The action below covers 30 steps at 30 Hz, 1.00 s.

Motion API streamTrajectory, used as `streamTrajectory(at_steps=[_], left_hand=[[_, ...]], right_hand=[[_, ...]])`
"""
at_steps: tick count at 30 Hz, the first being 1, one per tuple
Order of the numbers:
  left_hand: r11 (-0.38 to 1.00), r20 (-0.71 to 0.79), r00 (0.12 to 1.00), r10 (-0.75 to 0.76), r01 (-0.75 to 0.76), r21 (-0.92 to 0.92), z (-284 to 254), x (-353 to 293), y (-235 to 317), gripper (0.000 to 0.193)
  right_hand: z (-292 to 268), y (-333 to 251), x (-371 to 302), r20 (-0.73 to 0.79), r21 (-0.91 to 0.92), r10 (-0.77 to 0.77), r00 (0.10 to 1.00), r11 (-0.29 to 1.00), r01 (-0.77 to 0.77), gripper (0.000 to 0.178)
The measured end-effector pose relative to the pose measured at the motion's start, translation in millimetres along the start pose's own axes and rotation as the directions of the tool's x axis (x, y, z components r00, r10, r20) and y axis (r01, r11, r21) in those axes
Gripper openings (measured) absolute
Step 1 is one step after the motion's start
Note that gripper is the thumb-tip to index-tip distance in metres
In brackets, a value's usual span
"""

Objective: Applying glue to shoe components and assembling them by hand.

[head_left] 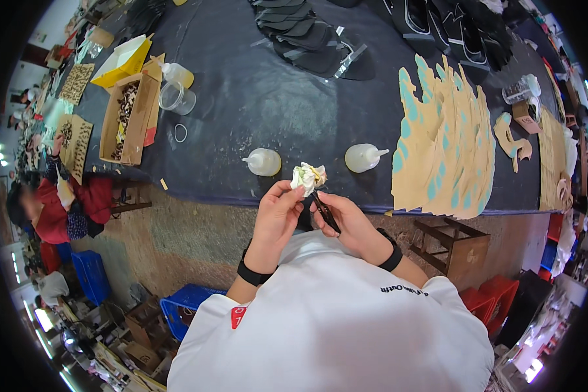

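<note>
Just off the table's near edge, my left hand pinches a crumpled white tissue or cloth with yellowish stains. My right hand grips a slim dark tool that slants up to the white wad. Its tip is hidden there, so its exact kind does not show. Two translucent squeeze bottles with pale yellowish contents lie on the tabletop: one bottle beyond my left hand, nozzle leftward, the other bottle beyond my right, nozzle rightward. Neither hand touches them.
On the dark-covered table, stacked tan cut pieces with turquoise patches lie right. Black shaped pieces are piled at the far side. A cardboard box and clear cup stand left. A wooden stool stands below right; a person in red sits left.
</note>
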<state>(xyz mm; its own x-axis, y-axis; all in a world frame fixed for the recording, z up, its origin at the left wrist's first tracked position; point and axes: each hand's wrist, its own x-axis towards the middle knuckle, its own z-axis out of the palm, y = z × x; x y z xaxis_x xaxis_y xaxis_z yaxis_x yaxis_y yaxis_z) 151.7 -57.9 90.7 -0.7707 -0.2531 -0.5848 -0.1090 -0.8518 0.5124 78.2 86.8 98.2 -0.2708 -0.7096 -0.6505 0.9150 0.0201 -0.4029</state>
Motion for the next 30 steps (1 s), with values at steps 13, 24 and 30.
streamTrajectory(at_steps=[13,24,30], left_hand=[[0.997,0.099,0.993,-0.071,0.074,-0.025,-7,10,13,0.011],[0.995,0.084,0.993,-0.084,0.088,-0.045,-4,11,14,0.011],[0.994,0.101,0.993,-0.054,0.063,-0.095,-2,12,15,0.008]], right_hand=[[12,5,18,0.010,0.058,-0.067,0.998,0.996,0.067,0.031],[9,5,20,0.010,0.147,-0.086,0.996,0.986,0.084,0.029],[6,3,14,0.046,0.155,-0.011,0.999,0.988,0.004,0.032]])
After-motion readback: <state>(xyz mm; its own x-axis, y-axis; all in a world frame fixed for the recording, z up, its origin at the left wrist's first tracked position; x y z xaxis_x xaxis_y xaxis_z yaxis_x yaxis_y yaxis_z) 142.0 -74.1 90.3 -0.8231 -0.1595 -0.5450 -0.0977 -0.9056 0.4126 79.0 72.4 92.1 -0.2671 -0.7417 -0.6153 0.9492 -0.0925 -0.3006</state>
